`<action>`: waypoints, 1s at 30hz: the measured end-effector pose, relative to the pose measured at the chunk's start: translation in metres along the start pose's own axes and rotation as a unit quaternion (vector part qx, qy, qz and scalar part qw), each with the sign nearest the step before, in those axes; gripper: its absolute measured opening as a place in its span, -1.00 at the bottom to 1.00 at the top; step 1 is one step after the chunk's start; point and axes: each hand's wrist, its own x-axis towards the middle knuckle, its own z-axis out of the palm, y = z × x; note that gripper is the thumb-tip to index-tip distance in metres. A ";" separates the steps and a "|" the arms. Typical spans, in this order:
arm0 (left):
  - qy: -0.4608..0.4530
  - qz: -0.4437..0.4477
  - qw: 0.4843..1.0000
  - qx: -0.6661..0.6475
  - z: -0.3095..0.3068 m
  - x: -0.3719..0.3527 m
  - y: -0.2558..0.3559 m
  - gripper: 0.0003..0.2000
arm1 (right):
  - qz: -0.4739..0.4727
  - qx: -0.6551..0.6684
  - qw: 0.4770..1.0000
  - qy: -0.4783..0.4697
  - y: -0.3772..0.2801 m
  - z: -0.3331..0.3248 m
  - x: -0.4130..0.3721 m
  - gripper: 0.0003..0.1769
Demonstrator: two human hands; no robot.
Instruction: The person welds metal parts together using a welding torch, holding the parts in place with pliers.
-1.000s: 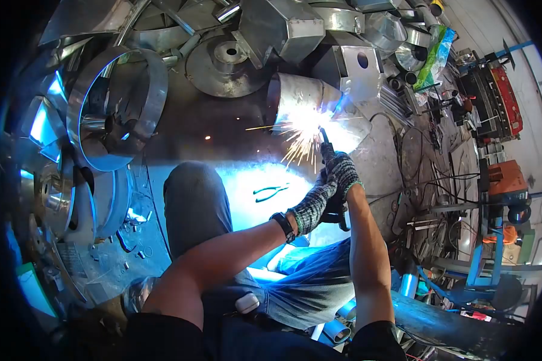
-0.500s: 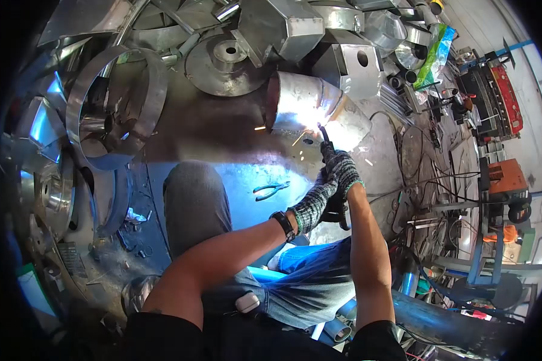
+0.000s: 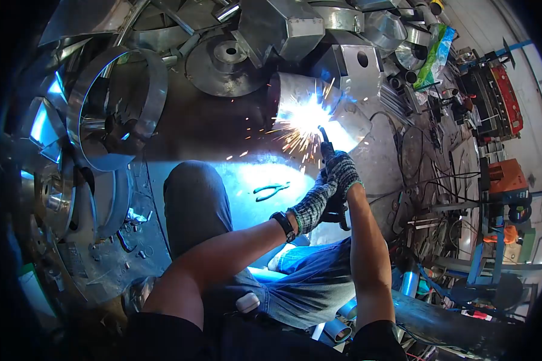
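Showing steel ring [image 3: 158,90] at left, pliers [image 3: 271,191] lying on floor [image 3: 241,207]; closing gloved left hand [image 3: 313,206] around welding torch [image 3: 326,147], gripping same with gloved right hand [image 3: 345,172]; throwing sparks [image 3: 300,142] at tapered metal tube [image 3: 356,118], hiding contact point in glare.

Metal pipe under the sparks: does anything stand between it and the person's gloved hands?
Only the welding torch, in left hand and right hand, with sparks and glare at its tip. Nothing else visible blocks the metal pipe; the pliers lie off to the left.
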 end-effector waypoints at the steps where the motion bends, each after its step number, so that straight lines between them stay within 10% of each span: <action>1: 0.000 0.000 1.000 0.000 0.002 -0.002 0.002 -0.51 | -0.041 -0.047 0.998 0.012 -0.008 -0.007 -0.006 -0.41; 30: -0.004 -0.005 1.000 -0.023 -0.005 0.002 -0.004 -0.56 | -0.103 -0.086 0.991 -0.019 -0.016 -0.017 -0.012 -0.14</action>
